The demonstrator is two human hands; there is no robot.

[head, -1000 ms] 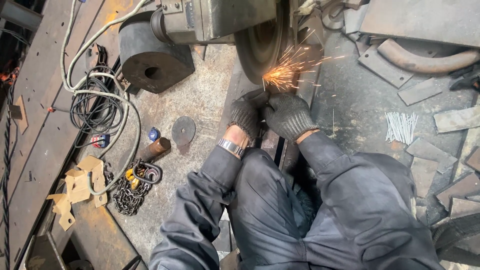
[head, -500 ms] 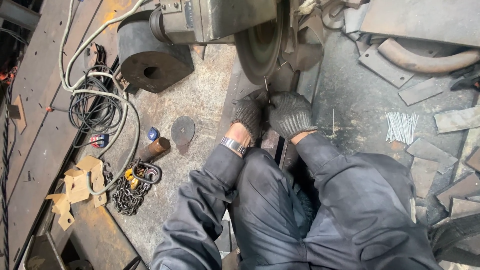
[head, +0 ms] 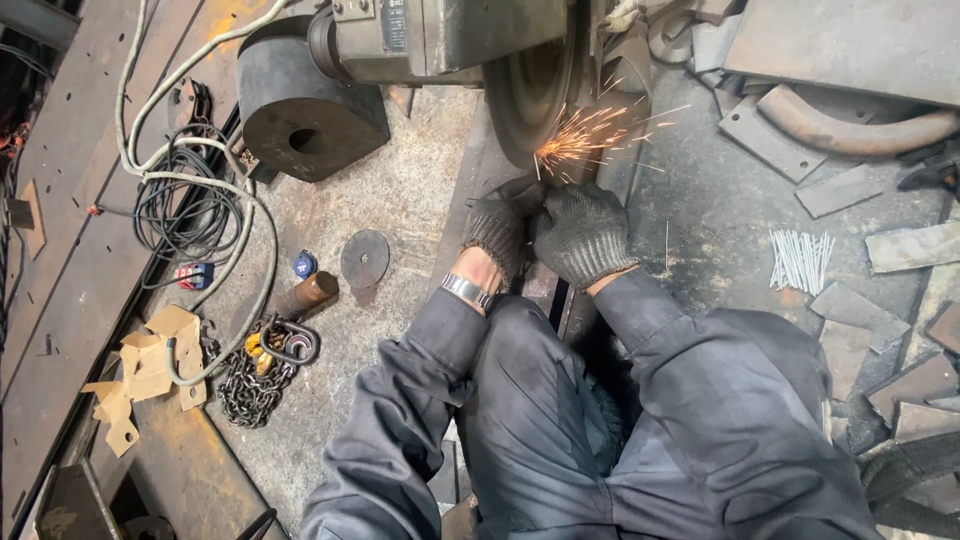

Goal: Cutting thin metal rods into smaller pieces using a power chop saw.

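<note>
Both gloved hands are bunched close together. The left hand [head: 497, 235] and the right hand [head: 583, 235] grip a small metal piece [head: 532, 190], mostly hidden by the fingers. Just past them, sparks [head: 575, 140] fly where it meets the grinding wheel [head: 530, 90].

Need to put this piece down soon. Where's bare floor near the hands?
Bare patch: right of the right hand, between the sparks and the bundle of thin rods. A smaller one lies between the flat disc and the left hand. Crowded: cables and chain far left, metal scraps far right.
</note>
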